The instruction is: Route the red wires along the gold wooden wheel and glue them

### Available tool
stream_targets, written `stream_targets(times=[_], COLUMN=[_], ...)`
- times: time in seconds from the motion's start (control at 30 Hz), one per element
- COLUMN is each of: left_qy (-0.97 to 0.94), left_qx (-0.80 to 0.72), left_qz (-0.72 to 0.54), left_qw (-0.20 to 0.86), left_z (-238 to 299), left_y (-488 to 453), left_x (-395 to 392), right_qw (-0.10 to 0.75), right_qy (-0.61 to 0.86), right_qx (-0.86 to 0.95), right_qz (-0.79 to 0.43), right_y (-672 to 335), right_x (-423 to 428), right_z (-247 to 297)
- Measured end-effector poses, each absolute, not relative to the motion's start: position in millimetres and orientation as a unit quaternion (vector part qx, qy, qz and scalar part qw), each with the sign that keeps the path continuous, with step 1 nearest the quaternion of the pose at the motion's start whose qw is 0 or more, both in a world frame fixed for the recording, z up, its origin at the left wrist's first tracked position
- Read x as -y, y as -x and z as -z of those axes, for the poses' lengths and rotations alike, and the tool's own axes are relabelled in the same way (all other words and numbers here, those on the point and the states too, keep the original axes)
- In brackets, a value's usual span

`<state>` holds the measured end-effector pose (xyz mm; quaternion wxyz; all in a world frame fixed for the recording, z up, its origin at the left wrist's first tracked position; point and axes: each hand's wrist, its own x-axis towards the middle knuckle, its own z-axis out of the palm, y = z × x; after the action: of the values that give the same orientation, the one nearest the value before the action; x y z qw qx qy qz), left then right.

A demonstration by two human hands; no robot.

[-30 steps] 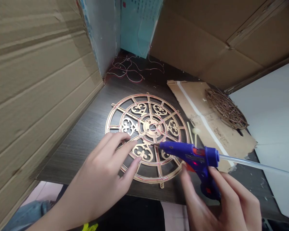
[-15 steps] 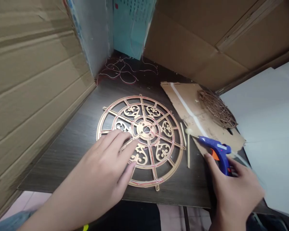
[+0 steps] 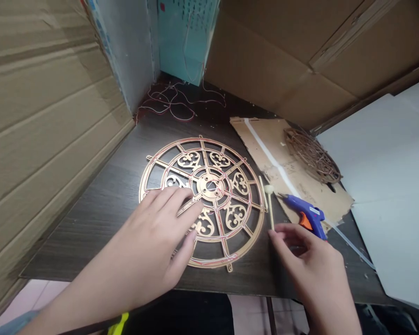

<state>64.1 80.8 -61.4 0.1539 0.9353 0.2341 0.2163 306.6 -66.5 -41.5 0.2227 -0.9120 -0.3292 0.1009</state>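
Note:
A round wooden openwork wheel with scroll cut-outs lies flat on the dark table, thin red and white wires running along its rings and spokes. My left hand rests over its left side, fingers stretched and slightly bent, thumb apart, with the fingertips on the wheel. At the wheel's right, my right hand pinches the near end of a thin wooden stick with a pale blob at its far end. A second thin stick lies beside the wheel's rim. The blue glue gun with an orange trigger lies just beyond my right hand.
A cardboard sheet with a white strip lies at the right, carrying a round bundle of brown twigs. Loose thin wires tangle at the back. Cardboard walls and a white panel flank the table.
My right hand has let go of the glue gun, leaving it on the table, and moved left to pinch the wooden stick. My left hand has stayed on the wheel.

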Motion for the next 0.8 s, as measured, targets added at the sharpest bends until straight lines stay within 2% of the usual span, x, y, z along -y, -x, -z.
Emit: stream_targets(times=[0.17, 0.4, 0.53, 0.6, 0.73, 0.8], left_qy=[-0.933, -0.931, -0.930, -0.931, -0.929, -0.928], left_qx=[-0.239, -0.243, -0.243, -0.242, -0.245, -0.246], left_qz=[-0.214, -0.210, -0.209, -0.208, -0.212, -0.215], left_qw=[0.164, 0.175, 0.180, 0.179, 0.178, 0.179], left_z=[62, 64, 64, 64, 64, 64], left_y=[-64, -63, -63, -63, -62, -63], left_x=[-81, -80, -80, -79, -79, -79], right_qw=[0.181, 0.337, 0.375, 0.346, 0.166, 0.130], right_qy=[0.919, 0.864, 0.847, 0.878, 0.945, 0.940], right_qx=[0.286, 0.229, 0.248, 0.241, 0.260, 0.306], right_qz=[-0.201, -0.298, -0.285, -0.226, -0.106, -0.076], right_y=[-311, -325, -321, -317, -314, -315], right_x=[79, 112, 113, 107, 85, 69], right_z=[28, 42, 47, 45, 32, 25])
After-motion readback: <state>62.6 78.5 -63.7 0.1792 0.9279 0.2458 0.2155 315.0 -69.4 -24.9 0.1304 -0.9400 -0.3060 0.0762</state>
